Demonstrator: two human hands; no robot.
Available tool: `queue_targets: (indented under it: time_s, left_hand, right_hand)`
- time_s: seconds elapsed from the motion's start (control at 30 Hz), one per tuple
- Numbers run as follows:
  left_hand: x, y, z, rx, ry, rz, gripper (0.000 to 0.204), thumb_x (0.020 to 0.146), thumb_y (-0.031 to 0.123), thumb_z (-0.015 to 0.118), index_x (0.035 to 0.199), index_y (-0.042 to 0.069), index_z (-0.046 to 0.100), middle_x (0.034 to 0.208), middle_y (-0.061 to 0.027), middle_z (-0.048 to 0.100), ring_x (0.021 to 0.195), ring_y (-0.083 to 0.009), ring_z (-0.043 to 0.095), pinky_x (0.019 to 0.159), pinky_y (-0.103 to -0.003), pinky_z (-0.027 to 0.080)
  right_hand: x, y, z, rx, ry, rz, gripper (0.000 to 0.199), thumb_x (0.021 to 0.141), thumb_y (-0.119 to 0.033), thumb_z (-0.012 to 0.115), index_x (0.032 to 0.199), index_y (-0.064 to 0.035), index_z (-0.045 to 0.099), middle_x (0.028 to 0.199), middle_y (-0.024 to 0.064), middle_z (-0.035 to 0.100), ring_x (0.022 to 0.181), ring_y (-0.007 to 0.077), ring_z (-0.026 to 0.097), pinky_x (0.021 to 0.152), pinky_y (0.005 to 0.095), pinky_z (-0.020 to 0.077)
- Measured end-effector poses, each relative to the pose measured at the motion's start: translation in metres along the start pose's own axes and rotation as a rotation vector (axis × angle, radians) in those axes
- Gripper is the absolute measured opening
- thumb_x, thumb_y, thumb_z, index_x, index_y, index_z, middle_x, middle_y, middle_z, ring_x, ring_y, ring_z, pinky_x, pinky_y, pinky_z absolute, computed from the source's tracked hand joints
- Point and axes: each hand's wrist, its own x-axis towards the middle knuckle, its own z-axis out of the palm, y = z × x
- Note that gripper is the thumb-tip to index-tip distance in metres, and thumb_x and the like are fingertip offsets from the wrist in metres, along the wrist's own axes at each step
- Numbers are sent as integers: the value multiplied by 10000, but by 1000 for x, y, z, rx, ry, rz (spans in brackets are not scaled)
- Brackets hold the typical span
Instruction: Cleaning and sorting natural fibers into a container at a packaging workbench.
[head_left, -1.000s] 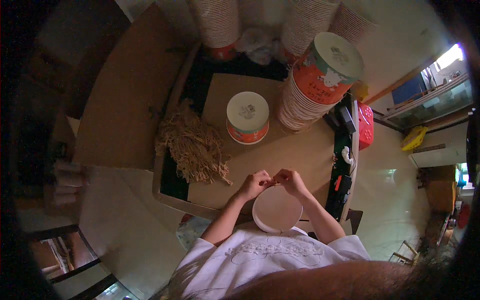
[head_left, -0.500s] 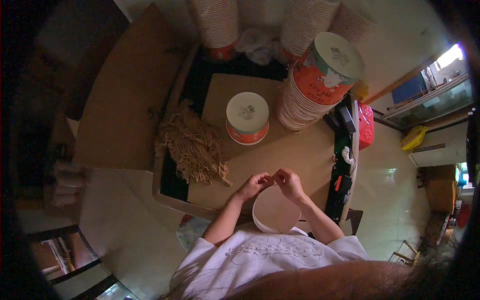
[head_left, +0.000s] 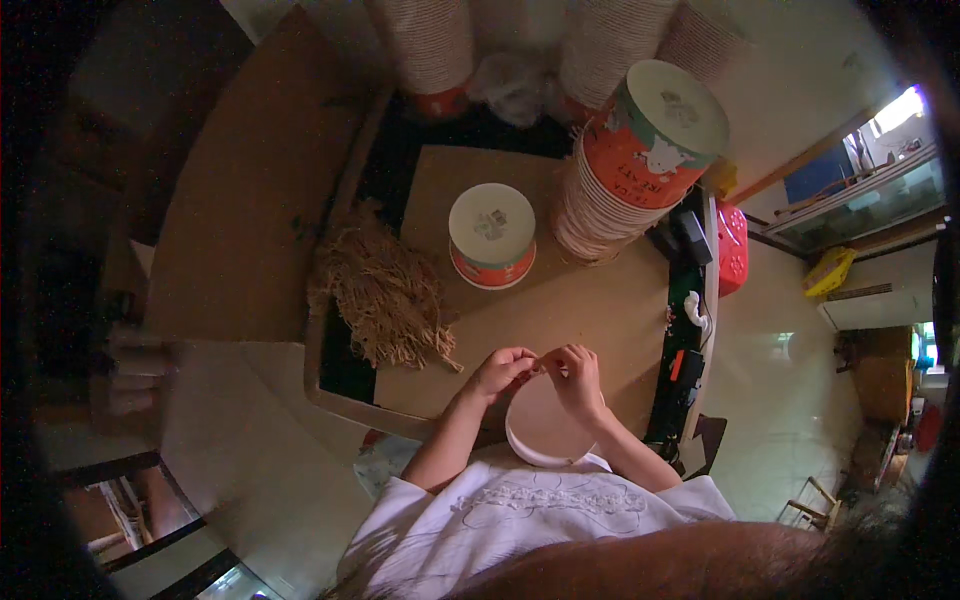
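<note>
Against my body rests a paper bucket (head_left: 548,428), its pale round face turned up. At its far rim my left hand (head_left: 505,373) is closed in a pinch. My right hand (head_left: 577,378) pinches right beside it, the fingertips of both almost meeting. Something small and tan shows between them, too small to make out; it may be a bit of twine. On the cardboard ahead, an orange and green paper bucket (head_left: 492,228) stands bottom up. Left of that lies a loose bundle of brown twine (head_left: 385,290).
A tall stack of nested buckets (head_left: 640,150) leans at the back right, with more stacks (head_left: 425,45) behind. A clear plastic bag (head_left: 510,88) sits between them. Along the right edge are a black and orange device (head_left: 687,367), a white object (head_left: 694,310) and a red basket (head_left: 732,250).
My right hand has turned slightly, its fingers now more upright over the bucket's rim. My left hand has shifted a little left. The other things stay put.
</note>
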Motion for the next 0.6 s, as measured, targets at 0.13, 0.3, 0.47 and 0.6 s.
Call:
queue_targets:
  time_s: [0.13, 0.3, 0.47, 0.6]
  left_hand:
    - [-8, 1, 4, 6, 94, -25, 150, 834, 184, 532, 855, 50, 598, 754, 6, 585, 670, -70, 531, 628, -197, 434]
    - [-12, -4, 7, -20, 168, -16, 150, 815, 161, 550, 864, 31, 607, 803, -25, 611, 705, -108, 570, 667, -233, 457]
    - [-16, -4, 5, -88, 267, -44, 140, 812, 135, 561, 876, 22, 616, 787, -21, 615, 676, -100, 569, 629, -200, 447]
    - [-20, 1, 7, -92, 253, -56, 141, 804, 116, 574, 896, 17, 614, 804, -28, 619, 684, -99, 573, 631, -196, 450]
  right_hand:
    - [-5, -12, 4, -105, 203, -141, 40, 691, -103, 625, 697, -99, 586, 716, 37, 576, 726, 219, 533, 753, 349, 365]
    - [-10, -9, 12, -101, 251, -148, 49, 688, -96, 627, 715, -95, 587, 734, 34, 574, 746, 219, 525, 780, 362, 354]
    - [-18, -22, 9, -130, 247, -191, 119, 689, -56, 604, 803, -89, 608, 794, 43, 581, 786, 221, 524, 815, 378, 344]
    - [-21, -27, 5, -146, 177, -183, 236, 688, -2, 559, 901, -90, 608, 858, 60, 581, 815, 238, 522, 830, 391, 343]
